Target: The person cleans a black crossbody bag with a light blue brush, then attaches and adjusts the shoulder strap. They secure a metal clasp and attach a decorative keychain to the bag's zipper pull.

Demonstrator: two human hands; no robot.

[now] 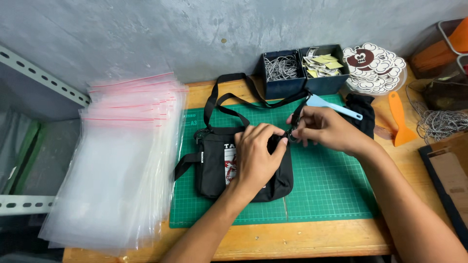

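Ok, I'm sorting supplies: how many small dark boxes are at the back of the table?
2. One box holds speckled cords; the other box, touching its right side, holds yellowish paper tags. Both stand against the wall behind the green mat.

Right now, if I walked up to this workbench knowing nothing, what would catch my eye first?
Probably the small black fabric pouch bag on the green gridded cutting mat at the centre, with the left hand pressing on it and the right hand pinching the clip of its black strap. Next, the tall stack of clear plastic zip bags with red seal strips at the left.
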